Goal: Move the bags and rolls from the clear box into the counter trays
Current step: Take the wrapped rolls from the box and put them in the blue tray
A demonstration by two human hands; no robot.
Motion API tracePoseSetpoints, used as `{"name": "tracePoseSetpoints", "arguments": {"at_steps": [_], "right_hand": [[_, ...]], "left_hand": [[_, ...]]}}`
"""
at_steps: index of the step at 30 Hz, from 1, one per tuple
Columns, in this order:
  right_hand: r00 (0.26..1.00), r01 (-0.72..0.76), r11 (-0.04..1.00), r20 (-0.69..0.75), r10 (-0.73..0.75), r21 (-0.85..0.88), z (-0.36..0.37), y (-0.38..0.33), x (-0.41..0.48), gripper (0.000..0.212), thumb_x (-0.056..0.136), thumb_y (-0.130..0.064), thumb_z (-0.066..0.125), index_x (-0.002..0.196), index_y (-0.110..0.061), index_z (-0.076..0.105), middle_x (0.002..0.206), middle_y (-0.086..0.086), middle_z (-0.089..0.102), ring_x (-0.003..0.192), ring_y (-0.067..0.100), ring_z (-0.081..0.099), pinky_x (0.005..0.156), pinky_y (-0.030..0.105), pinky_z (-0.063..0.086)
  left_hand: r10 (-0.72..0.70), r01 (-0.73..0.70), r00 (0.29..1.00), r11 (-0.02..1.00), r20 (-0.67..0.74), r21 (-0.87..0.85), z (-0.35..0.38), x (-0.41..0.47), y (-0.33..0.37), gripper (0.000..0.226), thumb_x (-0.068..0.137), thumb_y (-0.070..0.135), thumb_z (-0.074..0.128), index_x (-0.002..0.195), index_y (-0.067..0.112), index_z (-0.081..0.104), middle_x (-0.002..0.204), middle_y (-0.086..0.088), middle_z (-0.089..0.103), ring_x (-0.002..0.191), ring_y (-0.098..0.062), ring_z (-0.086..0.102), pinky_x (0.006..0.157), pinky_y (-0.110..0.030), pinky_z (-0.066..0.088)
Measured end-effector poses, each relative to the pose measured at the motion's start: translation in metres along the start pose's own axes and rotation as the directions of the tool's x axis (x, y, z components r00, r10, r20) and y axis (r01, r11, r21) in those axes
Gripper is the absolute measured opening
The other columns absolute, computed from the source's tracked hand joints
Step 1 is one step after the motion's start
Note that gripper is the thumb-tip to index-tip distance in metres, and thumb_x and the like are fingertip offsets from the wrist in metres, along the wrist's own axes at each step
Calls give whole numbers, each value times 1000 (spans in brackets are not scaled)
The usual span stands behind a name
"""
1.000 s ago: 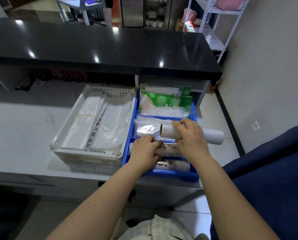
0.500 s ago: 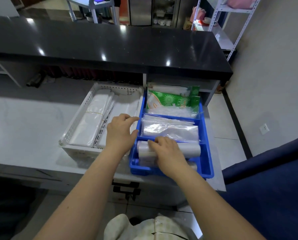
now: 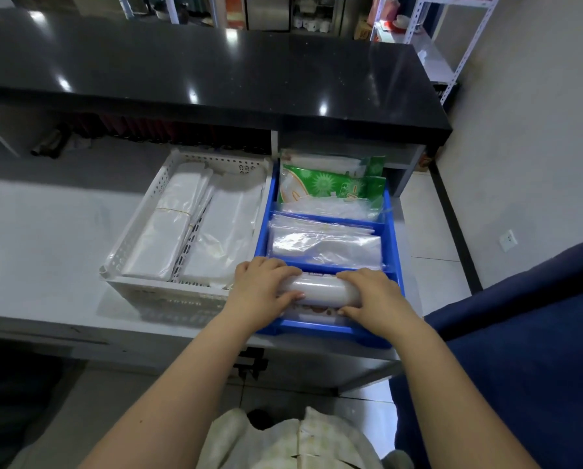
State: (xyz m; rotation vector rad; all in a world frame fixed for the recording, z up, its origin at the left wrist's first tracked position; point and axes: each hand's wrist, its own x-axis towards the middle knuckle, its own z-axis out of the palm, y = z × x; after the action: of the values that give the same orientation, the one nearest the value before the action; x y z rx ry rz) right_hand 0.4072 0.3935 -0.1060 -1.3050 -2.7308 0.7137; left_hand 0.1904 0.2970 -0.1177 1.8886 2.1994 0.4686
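A white roll lies crosswise in the nearest compartment of the blue tray, on top of patterned rolls. My left hand grips its left end and my right hand grips its right end. The tray's middle compartment holds clear bags; its far compartment holds green-printed packs. Left of it, the white perforated tray holds two stacks of white bags. The clear box is not in view.
Both trays sit on a pale counter under a black glossy upper counter. A dark blue seat is at the right. A white metal shelf rack stands at the back right. Tiled floor lies past the counter's right end.
The white roll has come down from above the blue tray into its nearest compartment. My left hand moved from the white tray's edge onto the roll's left end.
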Motion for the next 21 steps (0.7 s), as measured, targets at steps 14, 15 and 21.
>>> {"name": "tracePoseSetpoints", "arguments": {"at_steps": [14, 15, 21], "right_hand": [[768, 640, 768, 12, -640, 23, 55, -184, 43, 44, 77, -27, 72, 119, -19, 62, 115, 4, 62, 109, 28, 50, 92, 42, 43], [746, 665, 747, 31, -665, 29, 62, -202, 40, 45, 77, -26, 72, 119, -19, 61, 115, 4, 62, 111, 28, 49, 93, 42, 42], [549, 836, 536, 163, -820, -118, 111, -324, 21, 36, 76, -19, 68, 112, -16, 64, 111, 6, 64, 104, 31, 53, 84, 44, 45]], "left_hand": [[-507, 535, 793, 845, -336, -11, -54, -133, -66, 34, 79, 32, 66, 113, 31, 65, 108, 5, 61, 108, -23, 50, 91, -42, 33], [-549, 580, 760, 814, -347, -18, -58, -152, -77, 34, 79, 32, 66, 113, 32, 64, 109, 6, 61, 108, -22, 50, 91, -41, 33], [-738, 791, 503, 603, -450, -103, -90, -277, -152, 37, 80, 46, 65, 116, 38, 61, 112, 8, 59, 110, -22, 48, 89, -41, 38]]}}
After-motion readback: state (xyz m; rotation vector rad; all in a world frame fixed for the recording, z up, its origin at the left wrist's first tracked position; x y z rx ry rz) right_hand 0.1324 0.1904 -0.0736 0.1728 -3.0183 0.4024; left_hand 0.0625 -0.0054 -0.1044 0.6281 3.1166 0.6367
